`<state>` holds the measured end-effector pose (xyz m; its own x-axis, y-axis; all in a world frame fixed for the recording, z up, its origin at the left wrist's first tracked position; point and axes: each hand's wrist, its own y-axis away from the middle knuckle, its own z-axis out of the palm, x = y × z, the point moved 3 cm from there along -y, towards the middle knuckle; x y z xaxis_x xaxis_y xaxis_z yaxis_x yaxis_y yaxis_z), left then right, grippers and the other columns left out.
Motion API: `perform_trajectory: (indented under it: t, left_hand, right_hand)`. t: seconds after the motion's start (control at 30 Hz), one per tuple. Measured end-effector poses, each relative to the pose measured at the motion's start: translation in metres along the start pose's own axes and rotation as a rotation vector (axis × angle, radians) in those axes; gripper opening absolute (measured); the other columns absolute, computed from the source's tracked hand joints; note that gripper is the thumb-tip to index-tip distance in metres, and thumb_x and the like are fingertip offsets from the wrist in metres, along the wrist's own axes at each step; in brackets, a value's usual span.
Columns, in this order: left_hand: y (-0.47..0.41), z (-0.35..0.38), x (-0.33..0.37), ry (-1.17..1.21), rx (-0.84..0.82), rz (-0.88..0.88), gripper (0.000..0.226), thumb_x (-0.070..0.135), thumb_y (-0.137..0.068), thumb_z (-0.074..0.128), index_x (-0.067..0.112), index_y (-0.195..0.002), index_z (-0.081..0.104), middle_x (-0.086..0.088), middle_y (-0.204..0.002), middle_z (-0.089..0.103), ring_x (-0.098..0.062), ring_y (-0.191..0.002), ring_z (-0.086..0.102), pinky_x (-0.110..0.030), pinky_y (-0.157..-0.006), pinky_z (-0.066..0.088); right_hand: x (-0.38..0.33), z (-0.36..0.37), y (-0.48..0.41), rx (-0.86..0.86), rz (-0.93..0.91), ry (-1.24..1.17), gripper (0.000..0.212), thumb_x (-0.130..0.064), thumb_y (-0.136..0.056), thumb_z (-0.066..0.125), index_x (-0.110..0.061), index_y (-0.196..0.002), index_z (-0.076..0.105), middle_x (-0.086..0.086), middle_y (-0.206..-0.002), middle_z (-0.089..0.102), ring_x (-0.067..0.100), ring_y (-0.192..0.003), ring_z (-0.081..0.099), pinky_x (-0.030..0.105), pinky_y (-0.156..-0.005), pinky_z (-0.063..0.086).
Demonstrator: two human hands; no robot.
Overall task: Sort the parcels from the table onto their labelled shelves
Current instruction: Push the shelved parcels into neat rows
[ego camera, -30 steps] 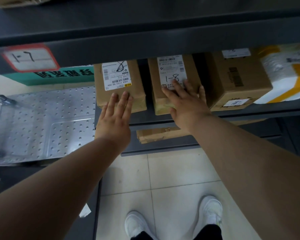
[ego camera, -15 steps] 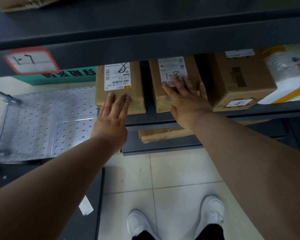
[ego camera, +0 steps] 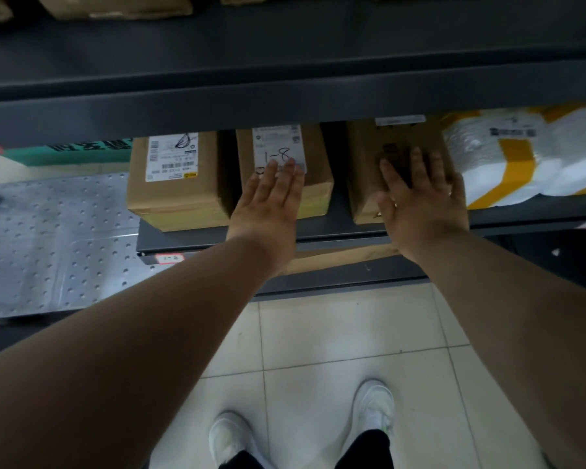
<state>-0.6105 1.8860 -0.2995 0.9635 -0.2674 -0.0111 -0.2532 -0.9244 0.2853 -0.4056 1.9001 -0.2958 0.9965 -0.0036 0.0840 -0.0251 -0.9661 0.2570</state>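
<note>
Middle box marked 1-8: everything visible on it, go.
The 1-8 box is a closed brown cardboard parcel lying flat on the dark shelf, between a left box and a right box, with gaps on both sides. A white label on top carries handwritten "1-8"; its print is too blurred to read. The near edge looks taped and slightly creased. The left hand rests on its near part, straight fingers overlapping the label's lower edge.

Both forearms (ego camera: 142,340) are bare along their whole visible length, up to the left grip (ego camera: 268,204) and the right grip (ego camera: 423,211), each a broad hand with short, thick fingers. Nearest of all are two plain white, round-toed shoes, the left shoe (ego camera: 229,438) and the right shoe (ego camera: 374,406), topped by black trouser legs (ego camera: 362,451).
</note>
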Motion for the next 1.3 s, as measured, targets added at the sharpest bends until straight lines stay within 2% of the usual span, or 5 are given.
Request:
perform_trajectory:
  t: [0.13,0.37,0.9,1.07,1.3]
  left_hand:
    - [-0.002,0.009,0.007,0.007,-0.083,-0.026,0.087,0.017,-0.092,0.041,0.019,-0.144,-0.029,0.000,-0.154,-0.031,-0.026,-0.142,-0.026,-0.040,-0.118,-0.009]
    - [0.006,0.011,0.001,0.071,-0.076,-0.024,0.090,0.008,-0.089,0.044,0.023,-0.148,-0.023,0.006,-0.156,-0.027,-0.023,-0.142,-0.026,-0.036,-0.117,-0.010]
    - [0.013,0.009,0.006,0.013,-0.086,-0.041,0.086,0.013,-0.090,0.039,0.020,-0.146,-0.025,0.001,-0.156,-0.028,-0.027,-0.142,-0.026,-0.039,-0.117,-0.009]
    - [0.009,-0.007,0.045,-0.009,-0.019,-0.008,0.084,0.010,-0.089,0.035,0.018,-0.144,-0.029,0.000,-0.153,-0.033,-0.021,-0.140,-0.032,-0.037,-0.116,-0.016]
    - [-0.019,-0.037,0.141,0.016,0.113,0.136,0.082,0.012,-0.091,0.038,0.016,-0.148,-0.021,-0.001,-0.157,-0.025,-0.018,-0.143,-0.024,-0.036,-0.118,-0.011]
  right_hand:
    - [0.007,0.005,-0.006,-0.048,-0.053,-0.042,0.054,-0.048,-0.099,0.010,-0.041,-0.147,-0.013,0.003,-0.159,-0.014,0.031,-0.145,-0.013,0.053,-0.116,-0.003]
    - [0.006,0.008,-0.006,-0.040,-0.107,-0.055,0.052,-0.047,-0.099,0.011,-0.042,-0.147,-0.010,0.000,-0.159,-0.013,0.031,-0.145,-0.013,0.055,-0.115,-0.003]
    - [-0.001,0.007,-0.002,-0.006,-0.140,-0.079,0.054,-0.047,-0.099,0.010,-0.039,-0.147,-0.014,0.003,-0.158,-0.018,0.027,-0.145,-0.017,0.055,-0.114,-0.009]
    - [0.046,0.010,0.016,0.140,-0.055,-0.082,0.061,-0.049,-0.095,0.002,-0.026,-0.148,-0.018,0.009,-0.158,-0.017,0.024,-0.145,-0.017,0.046,-0.114,-0.014]
    - [0.152,0.015,0.015,0.085,0.042,-0.040,0.059,-0.046,-0.097,0.007,-0.030,-0.148,-0.018,0.008,-0.157,-0.022,0.027,-0.145,-0.017,0.047,-0.117,-0.005]
